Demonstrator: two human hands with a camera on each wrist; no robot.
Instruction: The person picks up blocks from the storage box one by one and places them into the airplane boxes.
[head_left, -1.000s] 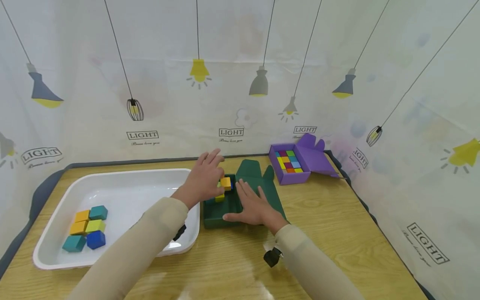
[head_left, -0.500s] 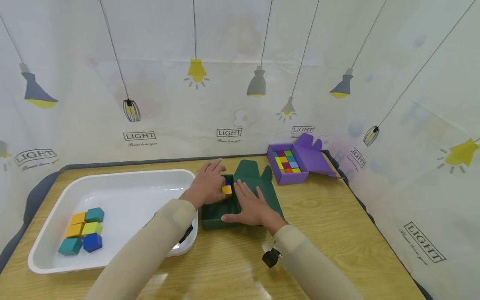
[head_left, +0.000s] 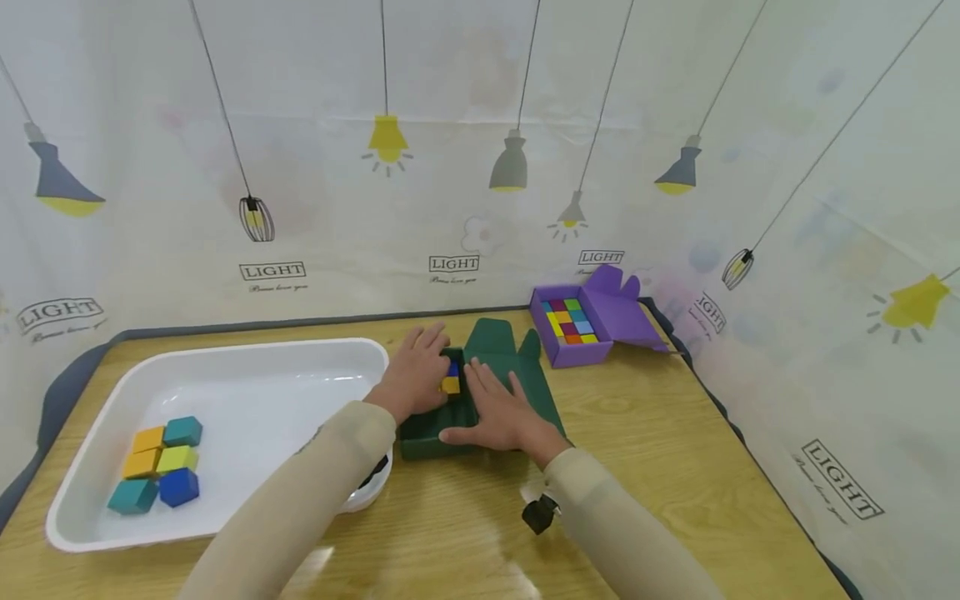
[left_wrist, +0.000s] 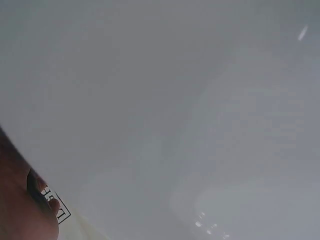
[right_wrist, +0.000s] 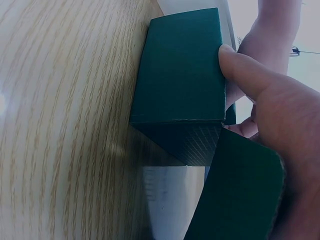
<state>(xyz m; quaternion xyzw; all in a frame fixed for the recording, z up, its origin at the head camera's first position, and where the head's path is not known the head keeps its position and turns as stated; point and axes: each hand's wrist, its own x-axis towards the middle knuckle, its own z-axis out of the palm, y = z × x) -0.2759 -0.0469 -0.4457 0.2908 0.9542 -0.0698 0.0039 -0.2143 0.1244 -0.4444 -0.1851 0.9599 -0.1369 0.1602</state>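
Note:
My left hand (head_left: 416, 373) reaches down into the green box (head_left: 431, 446), fingers bent at an orange cube (head_left: 450, 386) and hiding much of the inside. A blue cube (head_left: 453, 371) shows just behind the orange one. My right hand (head_left: 498, 408) lies spread along the box's right side, next to the folded-back lid (head_left: 528, 371). In the right wrist view its thumb (right_wrist: 245, 67) rests on the rim of the box. The left wrist view is mostly filled by the white tray (left_wrist: 150, 100), with part of the left hand at its lower left corner.
The white tray (head_left: 262, 354) stands left of the green box, holding several orange, teal, lime and blue cubes (head_left: 176, 459). At the back right sits a purple box (head_left: 581, 354), its lid open, packed with coloured cubes. A printed curtain rises behind the table.
My left hand has lowered deeper into the green box, and the orange cube sits lower with it. The right hand keeps its place on the box. The head view has shifted slightly.

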